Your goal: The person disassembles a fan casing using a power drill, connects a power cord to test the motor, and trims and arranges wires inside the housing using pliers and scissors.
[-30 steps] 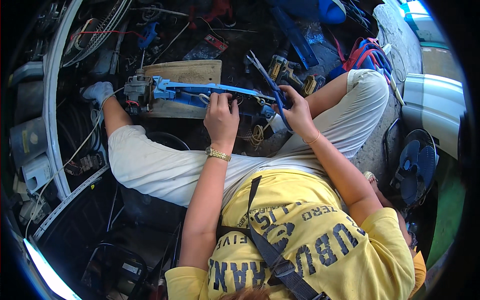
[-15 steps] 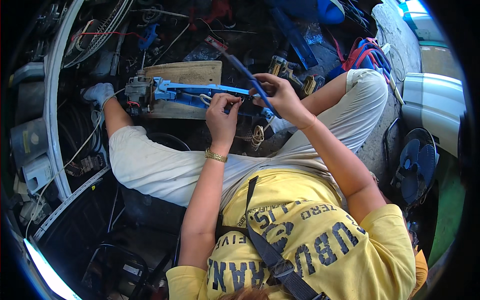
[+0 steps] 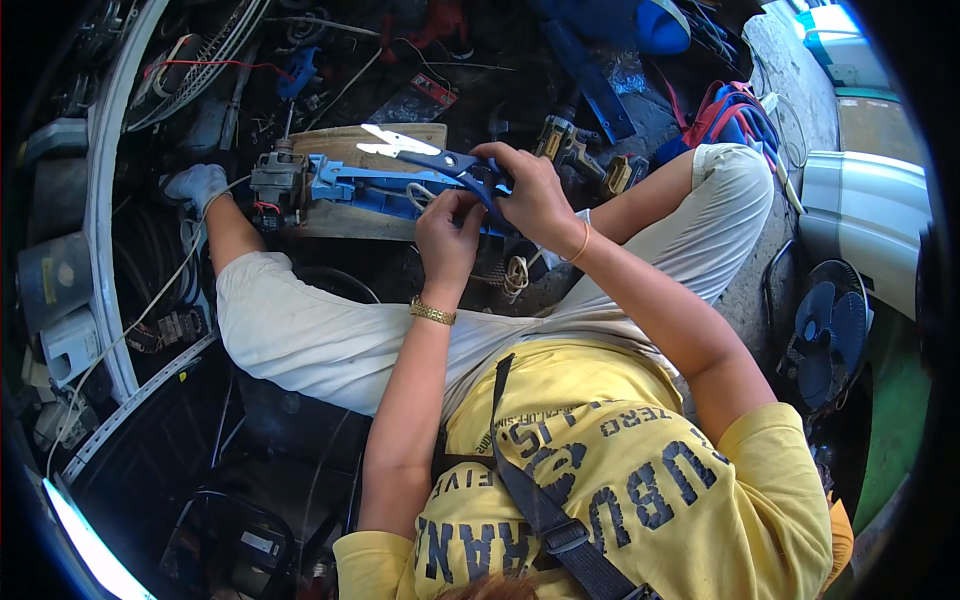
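My right hand [image 3: 537,197] grips wire-stripping pliers [image 3: 405,148] with dark blue handles. Their silver jaws stand apart and point to the left. Beside it, my left hand [image 3: 448,238] is closed in a pinch where a pale wire [image 3: 418,192] runs to its fingers; the fingertips are partly hidden. Both hands are over a long light-blue plastic fan stand part [image 3: 370,180]. At this part's left end sits an electric motor [image 3: 278,178] with a shaft and red wires. A wooden board [image 3: 345,222] lies under the blue part.
A bundled white cord [image 3: 515,277] lies on the floor between my legs. Beyond my right hand are a cordless drill [image 3: 568,145] and a blue and red bag [image 3: 735,120]. A dark fan blade [image 3: 828,325] is at the right, a white metal frame [image 3: 105,230] at the left.
The pliers have swung from pointing up and away to pointing left, and their jaws now show apart. My right hand has moved slightly left and nearer, close to my left hand.
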Action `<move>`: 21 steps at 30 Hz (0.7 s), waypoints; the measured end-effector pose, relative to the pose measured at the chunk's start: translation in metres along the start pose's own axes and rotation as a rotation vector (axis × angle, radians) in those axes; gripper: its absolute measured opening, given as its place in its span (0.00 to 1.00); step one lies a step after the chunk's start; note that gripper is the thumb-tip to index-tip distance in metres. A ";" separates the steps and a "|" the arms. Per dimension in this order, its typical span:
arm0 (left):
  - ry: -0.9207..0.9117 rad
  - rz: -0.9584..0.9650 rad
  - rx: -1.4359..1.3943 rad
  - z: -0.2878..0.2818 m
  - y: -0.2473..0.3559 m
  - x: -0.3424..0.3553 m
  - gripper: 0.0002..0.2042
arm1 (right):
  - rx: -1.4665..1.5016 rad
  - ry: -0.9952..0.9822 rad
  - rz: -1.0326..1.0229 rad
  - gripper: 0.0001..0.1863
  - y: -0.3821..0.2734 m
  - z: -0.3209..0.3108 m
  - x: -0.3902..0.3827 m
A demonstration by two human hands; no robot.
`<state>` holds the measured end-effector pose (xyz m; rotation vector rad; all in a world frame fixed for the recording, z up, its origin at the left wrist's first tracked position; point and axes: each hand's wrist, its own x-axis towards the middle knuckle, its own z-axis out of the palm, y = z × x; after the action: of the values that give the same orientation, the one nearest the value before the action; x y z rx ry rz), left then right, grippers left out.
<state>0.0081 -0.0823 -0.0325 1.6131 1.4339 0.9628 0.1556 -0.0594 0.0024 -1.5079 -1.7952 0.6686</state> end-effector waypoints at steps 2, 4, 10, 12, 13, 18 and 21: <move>-0.008 -0.128 0.010 0.002 0.002 0.002 0.03 | -0.056 -0.062 0.059 0.26 -0.003 -0.001 -0.005; 0.005 -0.163 -0.026 0.005 0.007 0.000 0.03 | -0.116 -0.007 0.025 0.27 -0.005 0.001 -0.007; 0.157 -0.188 -0.286 0.011 0.000 -0.007 0.03 | 0.000 -0.205 0.126 0.28 0.015 -0.058 -0.014; 0.175 -0.174 -0.300 0.014 -0.001 -0.007 0.04 | -0.034 -0.321 0.176 0.28 0.022 -0.083 -0.027; 0.165 -0.177 -0.291 0.012 -0.006 -0.008 0.03 | -0.046 -0.374 0.175 0.27 0.025 -0.086 -0.032; 0.131 -0.240 -0.354 0.013 0.002 -0.008 0.02 | -0.130 -0.448 0.166 0.27 0.028 -0.081 -0.044; 0.123 -0.215 -0.313 0.013 -0.002 -0.010 0.02 | -0.119 -0.405 0.132 0.26 0.026 -0.076 -0.043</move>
<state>0.0185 -0.0928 -0.0402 1.1656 1.4229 1.1113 0.2346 -0.0997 0.0234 -1.6710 -2.0748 1.0071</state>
